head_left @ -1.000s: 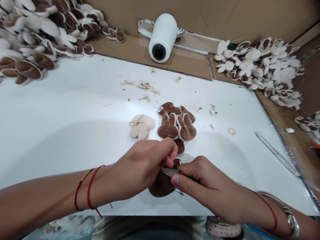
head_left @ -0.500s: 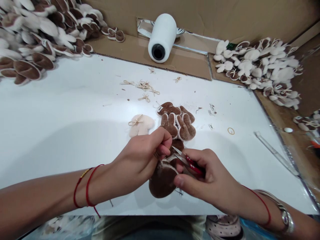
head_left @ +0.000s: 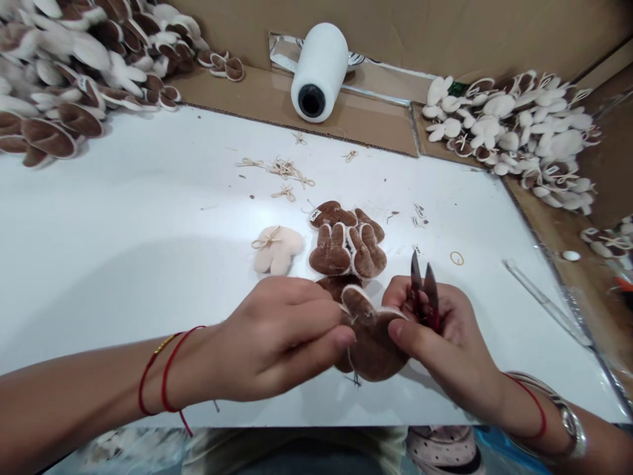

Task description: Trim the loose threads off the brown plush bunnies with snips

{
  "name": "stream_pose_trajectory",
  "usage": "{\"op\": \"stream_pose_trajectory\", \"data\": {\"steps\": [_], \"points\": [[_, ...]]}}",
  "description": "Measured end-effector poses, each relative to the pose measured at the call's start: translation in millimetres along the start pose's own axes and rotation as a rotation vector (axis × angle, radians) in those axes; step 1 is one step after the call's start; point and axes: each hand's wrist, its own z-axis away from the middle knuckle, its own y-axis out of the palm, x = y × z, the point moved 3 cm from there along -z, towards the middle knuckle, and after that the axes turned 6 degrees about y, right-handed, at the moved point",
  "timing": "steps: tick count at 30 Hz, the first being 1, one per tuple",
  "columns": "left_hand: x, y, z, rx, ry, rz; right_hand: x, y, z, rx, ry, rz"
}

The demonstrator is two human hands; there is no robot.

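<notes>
A brown plush piece with pale edging (head_left: pixel 378 346) is held between both hands above the white table. My left hand (head_left: pixel 291 336) pinches its left side, fingers closed. My right hand (head_left: pixel 445 336) grips its right side with thumb and fingers, and also holds small red-handled scissors (head_left: pixel 424 290), their blades apart and pointing up. A dark thread end hangs below the piece. Just beyond lie brown bunny-shaped pieces (head_left: pixel 330 251), one with a white tag. Left of them rests a cream plush piece (head_left: pixel 279 249) with a string bow on it.
String bows (head_left: pixel 284 169) lie at mid-table. Plush pieces are heaped at the back left (head_left: pixel 89 59) and back right (head_left: pixel 519 132). A white thread cone (head_left: pixel 321 69) lies on cardboard (head_left: pixel 380 125). Right are a rubber band (head_left: pixel 457 258) and a clear strip (head_left: pixel 544 302).
The brown piece is now raised and spread between both hands. The scissors have turned from pointing left to pointing up, and my right hand has moved right, away from my left.
</notes>
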Motion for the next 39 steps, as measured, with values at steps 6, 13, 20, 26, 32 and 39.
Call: {"op": "stream_pose_trajectory", "data": {"steps": [6,13,20,26,32,39], "points": [[-3.2,-5.9,-1.9,-0.163,-0.054,-0.098,-3.2,1.5,0.1,0.045,0.000,-0.016],[4.1,-0.7,-8.1,-0.014,-0.279,0.154,-6.3,3.2,-1.1,0.117,0.002,-0.014],[11.3,3.7,-6.0,-0.054,-0.586,0.564,-4.8,1.6,-3.7,0.084,0.053,-0.020],[12.0,2.0,-4.1,-0.172,-0.624,0.448,-3.3,6.5,-4.1,0.109,0.076,-0.033],[10.1,6.3,-3.5,-0.136,-0.640,0.565,-5.3,8.4,-2.9,0.124,0.151,-0.062],[12.4,0.4,-5.9,-0.041,-0.483,0.415,-5.2,8.5,-2.1,0.171,0.138,-0.116]]}}
